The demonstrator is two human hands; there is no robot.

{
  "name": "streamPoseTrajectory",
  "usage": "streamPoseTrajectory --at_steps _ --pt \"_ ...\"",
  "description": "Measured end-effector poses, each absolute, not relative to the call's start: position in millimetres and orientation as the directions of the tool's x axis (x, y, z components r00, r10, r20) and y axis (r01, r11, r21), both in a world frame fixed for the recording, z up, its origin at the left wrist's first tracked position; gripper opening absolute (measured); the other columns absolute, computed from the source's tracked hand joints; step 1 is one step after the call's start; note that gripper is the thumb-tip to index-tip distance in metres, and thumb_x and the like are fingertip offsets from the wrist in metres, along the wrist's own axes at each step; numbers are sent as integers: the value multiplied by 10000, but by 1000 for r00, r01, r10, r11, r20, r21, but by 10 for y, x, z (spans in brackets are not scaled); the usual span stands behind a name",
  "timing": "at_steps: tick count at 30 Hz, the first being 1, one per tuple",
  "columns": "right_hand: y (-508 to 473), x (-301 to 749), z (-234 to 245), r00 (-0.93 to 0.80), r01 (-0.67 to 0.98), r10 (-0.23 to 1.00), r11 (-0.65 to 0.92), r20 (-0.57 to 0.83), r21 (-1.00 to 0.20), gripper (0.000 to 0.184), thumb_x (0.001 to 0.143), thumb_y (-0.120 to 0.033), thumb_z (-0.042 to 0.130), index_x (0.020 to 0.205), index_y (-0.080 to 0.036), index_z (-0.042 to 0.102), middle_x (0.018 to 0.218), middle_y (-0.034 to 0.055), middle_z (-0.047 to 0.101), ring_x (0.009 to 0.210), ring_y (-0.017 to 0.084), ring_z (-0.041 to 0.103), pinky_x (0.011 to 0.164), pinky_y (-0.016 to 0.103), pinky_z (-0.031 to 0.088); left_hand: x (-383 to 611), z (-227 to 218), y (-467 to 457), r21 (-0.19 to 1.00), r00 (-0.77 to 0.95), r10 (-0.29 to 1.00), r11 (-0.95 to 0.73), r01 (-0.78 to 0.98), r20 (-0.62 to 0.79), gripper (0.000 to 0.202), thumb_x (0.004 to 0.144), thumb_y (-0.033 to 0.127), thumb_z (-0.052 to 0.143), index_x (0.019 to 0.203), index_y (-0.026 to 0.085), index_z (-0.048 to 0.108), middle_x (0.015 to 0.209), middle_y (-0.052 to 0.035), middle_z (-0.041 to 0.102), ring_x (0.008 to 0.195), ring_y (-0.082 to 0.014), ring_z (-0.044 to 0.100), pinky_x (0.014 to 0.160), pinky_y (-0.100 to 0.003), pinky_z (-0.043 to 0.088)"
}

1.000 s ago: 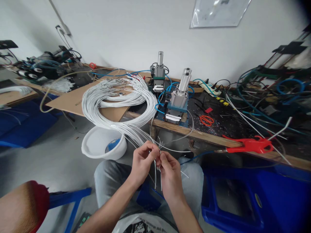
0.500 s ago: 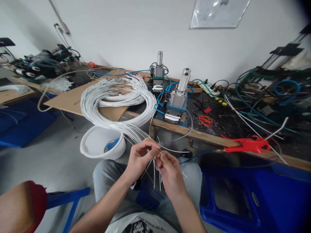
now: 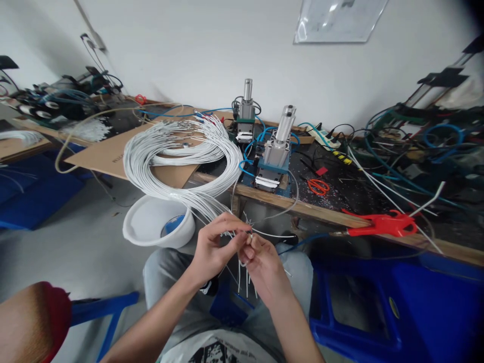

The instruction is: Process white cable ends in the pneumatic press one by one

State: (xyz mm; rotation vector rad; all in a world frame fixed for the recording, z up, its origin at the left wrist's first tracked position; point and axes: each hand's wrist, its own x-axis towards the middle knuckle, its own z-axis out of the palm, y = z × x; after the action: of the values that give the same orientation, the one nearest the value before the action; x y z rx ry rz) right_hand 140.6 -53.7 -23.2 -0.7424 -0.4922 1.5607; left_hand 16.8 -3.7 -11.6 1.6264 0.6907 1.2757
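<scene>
A large coil of white cables (image 3: 141,176) lies on the bench, and its loose ends run down toward my lap. Over my knees, my left hand (image 3: 217,244) pinches at a cable end with thumb and forefinger. My right hand (image 3: 264,264) is closed on a white cable (image 3: 242,259) right beside it, the fingertips of both hands touching or nearly so. A tiny dark and reddish bit shows between the fingertips, too small to name. Several white cable ends (image 3: 247,287) hang below my hands.
Two pneumatic presses (image 3: 278,146) stand on the bench behind my hands. Orange-handled scissors (image 3: 317,187) and a red air gun (image 3: 385,224) lie to the right. A white bucket (image 3: 132,234) is on the floor at left, and a blue stool (image 3: 321,327) at right.
My left hand's fingers have shifted slightly, and my right hand has turned a little with its fingers curled nearer the left fingertips. The view has moved slightly; the coil stays in place.
</scene>
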Motion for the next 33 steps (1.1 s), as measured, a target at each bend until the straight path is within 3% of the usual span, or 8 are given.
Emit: streamPoseTrajectory --at_steps 12,23,29,33 --pt "-535 1426 -247 -68 -772 984 -157 -167 -616 307 730 -415 815 715 -158 647 600 -40 375 571 87 296 579 232 306 192 -100 -31 935 317 882 -306 -181 350 122 829 213 708 927 182 773 789 -47 639 759 -102 583 727 -212 476" --pt "-539 1420 -240 -112 -848 984 -166 -135 -504 181 755 -305 810 718 -159 710 588 -36 393 553 68 363 568 187 344 250 -153 -57 906 416 906 114 -407 73 108 802 250 754 896 206 783 801 -15 650 708 -54 626 638 -122 504" --pt "-531 1434 -244 -103 -851 983 -165 -149 -498 166 737 -286 823 710 -158 721 589 -34 412 552 65 381 565 181 359 272 -183 -78 899 413 911 164 -405 19 134 787 283 765 879 186 772 776 -12 637 616 -67 610 516 -151 488" --pt "-526 1439 -259 -92 -835 987 -150 -134 -530 193 766 -315 803 716 -149 717 597 -29 423 561 68 383 563 185 367 253 -134 -64 935 392 914 47 -352 102 131 805 275 751 866 159 745 794 -15 625 682 -65 606 595 -155 494"
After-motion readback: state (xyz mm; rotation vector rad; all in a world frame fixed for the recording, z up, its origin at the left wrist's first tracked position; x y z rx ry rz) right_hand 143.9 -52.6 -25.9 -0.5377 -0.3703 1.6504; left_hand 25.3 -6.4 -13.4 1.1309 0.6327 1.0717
